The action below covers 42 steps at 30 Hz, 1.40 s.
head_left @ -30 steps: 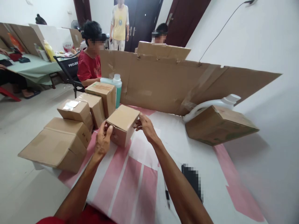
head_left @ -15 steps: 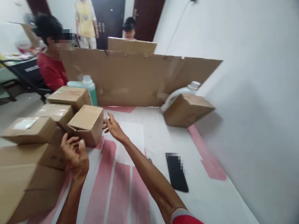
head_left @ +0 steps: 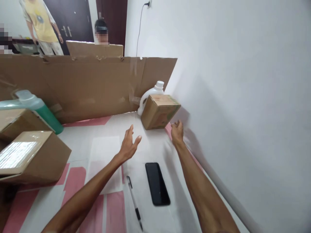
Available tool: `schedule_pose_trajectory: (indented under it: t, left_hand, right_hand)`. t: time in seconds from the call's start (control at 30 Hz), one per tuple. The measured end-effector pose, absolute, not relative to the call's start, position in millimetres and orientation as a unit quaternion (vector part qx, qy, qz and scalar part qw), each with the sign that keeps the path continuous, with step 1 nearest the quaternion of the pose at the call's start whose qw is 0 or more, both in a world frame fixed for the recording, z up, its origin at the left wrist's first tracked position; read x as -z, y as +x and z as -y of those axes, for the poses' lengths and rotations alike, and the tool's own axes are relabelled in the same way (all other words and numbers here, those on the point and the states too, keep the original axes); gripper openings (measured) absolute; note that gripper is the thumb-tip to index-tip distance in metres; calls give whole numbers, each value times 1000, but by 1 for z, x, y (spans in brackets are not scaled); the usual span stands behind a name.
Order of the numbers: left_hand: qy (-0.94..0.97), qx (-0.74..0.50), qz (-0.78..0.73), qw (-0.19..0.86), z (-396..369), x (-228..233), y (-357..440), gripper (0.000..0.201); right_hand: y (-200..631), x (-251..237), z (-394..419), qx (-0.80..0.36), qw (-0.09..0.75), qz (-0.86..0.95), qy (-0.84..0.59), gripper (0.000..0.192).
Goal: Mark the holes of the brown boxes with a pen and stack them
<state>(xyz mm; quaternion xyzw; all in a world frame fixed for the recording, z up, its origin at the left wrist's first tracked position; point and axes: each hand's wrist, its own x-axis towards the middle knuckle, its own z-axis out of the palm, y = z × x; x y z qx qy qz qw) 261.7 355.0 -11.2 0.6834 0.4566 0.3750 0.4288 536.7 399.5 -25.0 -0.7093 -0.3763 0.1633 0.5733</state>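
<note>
Toward the back right of the table stands a brown cardboard box (head_left: pixel 159 113), turned at an angle in front of a white jug (head_left: pixel 159 86). My left hand (head_left: pixel 129 144) is in the air to the near left of this box, thumb and fingers apart, holding nothing. On the box's near right side, close to the wall, is my right hand (head_left: pixel 177 132). Its fingers are bent and partly hidden, with a small gap between hand and box. Below and between my forearms lie a black phone (head_left: pixel 157 183) and a pen (head_left: pixel 134 202).
More cardboard boxes (head_left: pixel 36 158) stand at the left, beside a bottle of green liquid (head_left: pixel 50 118). A cardboard panel (head_left: pixel 97 87) runs along the table's back edge. The white wall (head_left: pixel 243 97) borders the right side. Two people are beyond the panel; another shows partly at far left.
Both hands have left the box at the left and moved right, to either side of the angled box. The view has turned right, bringing the whole pen into sight.
</note>
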Motion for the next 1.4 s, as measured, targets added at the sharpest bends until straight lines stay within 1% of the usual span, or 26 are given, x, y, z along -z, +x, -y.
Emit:
schedule_pose_trajectory:
  t: [0.07,0.17,0.27,0.33,0.43,0.6,0.77,0.83,0.87,0.93,1.0,1.03,1.1,1.17,1.23,1.3,1.33,1.4]
  left_hand:
    - [697,-351,-452,432,-403,0,309,88]
    - [704,-319,-461,436,-456,-10,365,94]
    - [710,-291,-463,443,-472,-12,390,101]
    - [713,-286,-464,441,-461,-9,384,106]
    - [730,-301,-476,388,-417,0,339,105]
    - [755,-369,-511,181,-303,14,215,95]
    - [792,-329,-513,-36,-192,-8,115,95]
    - [812,-297,-494,-90,-157,-23,91,95]
    - [822,-279,-487,-96,-142,-30,82,97]
    - [836,-249,-486,-65,-117,-43,68,102]
    - [835,-235,-498,9,-101,-51,58,104]
    - [827,-235,-508,54,-97,-54,53,101]
    - [800,-244,-531,136,-94,-56,46,87]
    - [773,-254,-550,187,-99,-56,40,77]
    - [757,-261,-559,213,-106,-55,35,73]
    - [752,-265,-557,231,-111,-55,30,71]
    - [752,-264,-556,238,-112,-56,28,69]
    - [757,-251,-554,240,-112,-56,22,70]
  right_hand:
    - [563,23,-427,-181,579,341,-718,61]
    - [577,26,-457,-218,584,330,-708,63]
    - [573,33,-463,-236,594,332,-693,63]
    - [564,37,-452,-244,601,337,-682,60]
    - [534,40,-419,-275,604,373,-649,52]
    - [437,34,-350,-363,588,467,-552,46]
    - [338,20,-292,-502,527,507,-462,49]
    - [310,18,-271,-559,488,516,-428,49]
    - [299,19,-260,-585,467,519,-414,49]
    - [284,23,-239,-624,428,516,-402,51]
    - [278,28,-217,-649,392,504,-413,53]
    - [277,31,-208,-659,376,495,-423,54]
    - [279,35,-191,-677,358,469,-440,54]
    - [281,38,-179,-694,368,427,-449,54]
    - [282,38,-168,-702,403,370,-455,54]
    - [281,39,-155,-704,439,321,-456,60]
    - [279,39,-147,-710,446,305,-451,62]
    - [272,42,-127,-739,434,297,-420,62]
